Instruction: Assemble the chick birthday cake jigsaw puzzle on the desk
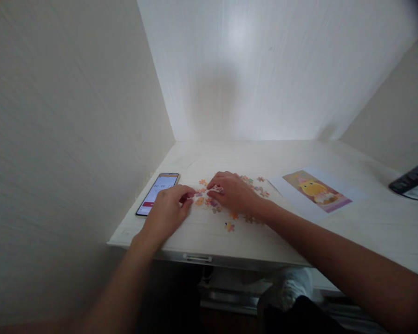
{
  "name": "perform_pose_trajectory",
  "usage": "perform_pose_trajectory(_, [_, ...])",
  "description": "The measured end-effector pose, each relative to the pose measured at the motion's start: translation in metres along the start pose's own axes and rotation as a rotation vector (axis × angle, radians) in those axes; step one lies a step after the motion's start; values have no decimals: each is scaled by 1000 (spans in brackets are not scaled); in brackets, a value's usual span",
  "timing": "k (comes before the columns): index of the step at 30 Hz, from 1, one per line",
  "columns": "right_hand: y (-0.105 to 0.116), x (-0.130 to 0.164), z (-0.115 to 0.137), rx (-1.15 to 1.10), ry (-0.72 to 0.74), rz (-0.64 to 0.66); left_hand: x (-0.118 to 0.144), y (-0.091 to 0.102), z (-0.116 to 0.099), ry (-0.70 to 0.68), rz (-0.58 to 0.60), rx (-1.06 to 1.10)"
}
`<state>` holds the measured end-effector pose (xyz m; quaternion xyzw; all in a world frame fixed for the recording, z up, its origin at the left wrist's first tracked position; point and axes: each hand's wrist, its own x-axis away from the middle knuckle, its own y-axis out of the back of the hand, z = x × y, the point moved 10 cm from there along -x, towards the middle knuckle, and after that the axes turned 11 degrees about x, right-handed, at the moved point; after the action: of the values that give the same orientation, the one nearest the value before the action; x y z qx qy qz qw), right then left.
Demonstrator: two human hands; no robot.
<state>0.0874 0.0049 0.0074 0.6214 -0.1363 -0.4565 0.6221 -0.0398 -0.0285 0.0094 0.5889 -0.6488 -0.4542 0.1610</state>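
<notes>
puzzle pieces (199, 201), small, multicoloured, loosely scattered, on white desk (202, 237)

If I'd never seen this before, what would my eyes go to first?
Probably the left hand and right hand, among the colourful puzzle pieces in the middle. Next might come the bright picture of a yellow creature, on the table to the right, and the lit phone by the left hand.

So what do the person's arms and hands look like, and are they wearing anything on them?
The left hand and right hand wear no gloves. The left forearm and right forearm are bare: no sleeves, watch or bracelet show.
</notes>
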Motion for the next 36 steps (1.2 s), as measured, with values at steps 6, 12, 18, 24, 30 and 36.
perform_pose_trajectory(6, [-7,8,29,-68,212,112,14,-4,-7,-22,35,-149])
perform_pose_trajectory(12, [-14,6,20,-89,174,116,14,-11,-17,-80,77,-135])
perform_pose_trajectory(18, [-11,6,14,-126,157,75,7,-16,-13,-60,71,-60])
perform_pose_trajectory(24, [-12,7,7,-68,133,47,7,-11,-11,-36,57,-68])
perform_pose_trajectory(30, [-18,5,5,-10,103,75,0,7,5,-32,-85,-44])
perform_pose_trajectory(36, [-12,11,12,-95,184,76,-3,-4,6,-73,2,-193])
